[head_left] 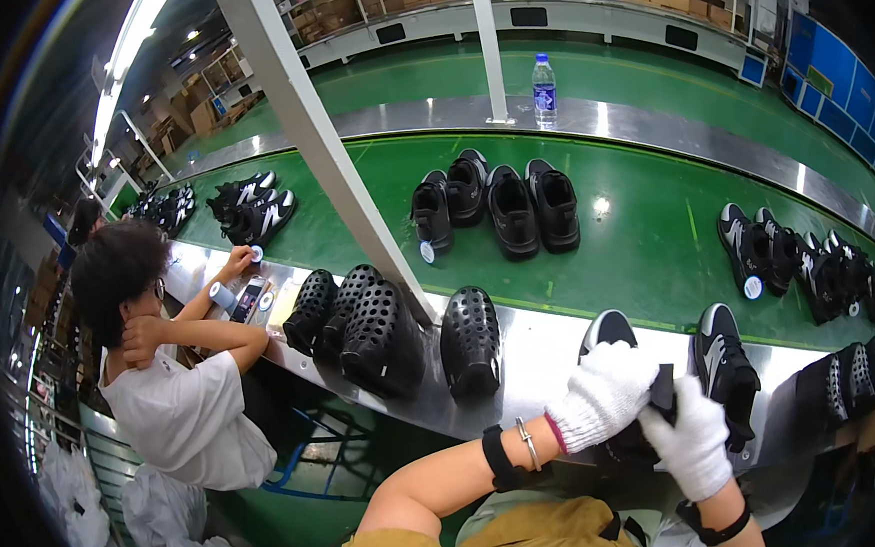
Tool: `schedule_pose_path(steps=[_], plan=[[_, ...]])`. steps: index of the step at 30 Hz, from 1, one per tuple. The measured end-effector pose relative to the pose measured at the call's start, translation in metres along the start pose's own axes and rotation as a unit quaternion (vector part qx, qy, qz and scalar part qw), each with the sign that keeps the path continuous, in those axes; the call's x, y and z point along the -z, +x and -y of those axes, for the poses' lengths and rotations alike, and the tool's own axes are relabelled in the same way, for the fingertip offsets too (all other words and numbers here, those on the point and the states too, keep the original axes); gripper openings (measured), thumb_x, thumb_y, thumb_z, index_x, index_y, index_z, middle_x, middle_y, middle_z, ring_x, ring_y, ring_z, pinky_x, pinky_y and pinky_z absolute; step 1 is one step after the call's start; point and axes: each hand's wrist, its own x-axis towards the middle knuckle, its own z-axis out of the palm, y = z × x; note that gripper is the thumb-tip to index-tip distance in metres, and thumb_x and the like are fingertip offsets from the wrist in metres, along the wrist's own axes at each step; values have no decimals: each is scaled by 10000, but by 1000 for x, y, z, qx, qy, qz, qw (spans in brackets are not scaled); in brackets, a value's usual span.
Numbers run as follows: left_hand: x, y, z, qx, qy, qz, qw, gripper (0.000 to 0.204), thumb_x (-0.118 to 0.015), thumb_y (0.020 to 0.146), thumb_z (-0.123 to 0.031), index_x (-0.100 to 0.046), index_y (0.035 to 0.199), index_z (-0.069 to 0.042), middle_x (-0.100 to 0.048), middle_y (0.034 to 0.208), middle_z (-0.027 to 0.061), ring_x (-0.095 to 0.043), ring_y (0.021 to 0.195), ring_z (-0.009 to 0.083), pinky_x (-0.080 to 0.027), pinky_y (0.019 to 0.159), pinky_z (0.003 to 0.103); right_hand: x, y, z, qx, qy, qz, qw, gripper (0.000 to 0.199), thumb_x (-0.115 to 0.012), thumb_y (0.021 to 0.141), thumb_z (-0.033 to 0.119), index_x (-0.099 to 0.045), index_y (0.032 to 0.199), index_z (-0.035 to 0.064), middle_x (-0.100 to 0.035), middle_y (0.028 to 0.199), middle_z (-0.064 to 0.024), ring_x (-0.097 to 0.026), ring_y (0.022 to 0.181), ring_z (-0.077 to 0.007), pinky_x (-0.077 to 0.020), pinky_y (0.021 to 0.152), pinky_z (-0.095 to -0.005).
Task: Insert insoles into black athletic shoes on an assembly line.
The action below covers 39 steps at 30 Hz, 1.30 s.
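Note:
A black sneaker with a grey toe point(606, 331) stands on the metal ledge, mostly covered by my left hand point(605, 394), which wears a white knit glove and curls over its upper. My right hand point(690, 444), gloved too, has its fingers closed against a short black flap point(663, 388) that sticks up between both hands. Whether this flap belongs to the sneaker is hidden. Just right of my hands, a matching sneaker point(725, 361) points away from me. To the left stands a black perforated shoe-shaped form point(470, 342).
More perforated forms point(381, 337) line the ledge at left, others point(843, 384) at right. Black shoes point(514, 209) rest on the green belt point(635, 221). A metal post point(320, 150) rises ahead. A seated co-worker point(184, 389) is at left; a water bottle point(544, 91) stands beyond.

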Motion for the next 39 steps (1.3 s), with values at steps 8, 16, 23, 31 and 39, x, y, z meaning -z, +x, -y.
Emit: schedule_pose_path(steps=[8, 16, 23, 31, 39], plan=[[9, -10, 13, -25, -39, -10, 999, 120, -652, 821, -210, -642, 852, -95, -637, 772, 107, -630, 760, 300, -508, 674, 439, 8, 16, 4, -164, 35, 113, 979, 692, -877, 718, 298, -526, 1248, 24, -689, 913, -170, -708, 794, -324, -573, 744, -399], [-3, -12, 6, -132, -77, -49, 987, 162, -721, 760, -165, -651, 873, -73, -606, 766, 123, -611, 756, 322, -499, 696, 428, -41, 22, -46, 2, -34, 34, 999, 264, -686, 810, 111, -614, 1043, 12, -670, 954, -187, -684, 853, -341, -552, 727, -401], [-3, -38, -3, 56, -192, -100, 975, 504, -815, 731, -168, -647, 1183, -24, -637, 1077, 150, -600, 1005, 370, -477, 893, 444, -8, 18, -54, -176, 350, 17, 920, 306, -688, 900, 90, -633, 1179, -22, -672, 949, -73, -659, 884, -164, -541, 799, -287], [-25, -45, 7, 6, -135, -83, 987, 513, -707, 754, -56, -620, 1257, -5, -623, 1194, 168, -568, 1155, 380, -453, 1000, 459, -30, 29, -29, -238, 398, 13, 886, 272, -644, 942, 127, -686, 1161, -29, -717, 1041, -74, -637, 895, -119, -508, 834, -262], [-17, -92, 2, 66, -13, -246, 967, 720, -838, 702, -89, -480, 1315, 27, -539, 1208, 229, -555, 1028, 403, -460, 917, 476, -27, 27, -40, -126, 357, 34, 925, 271, -658, 956, 223, -729, 1143, 40, -728, 1025, -24, -622, 856, -82, -514, 762, -247]])
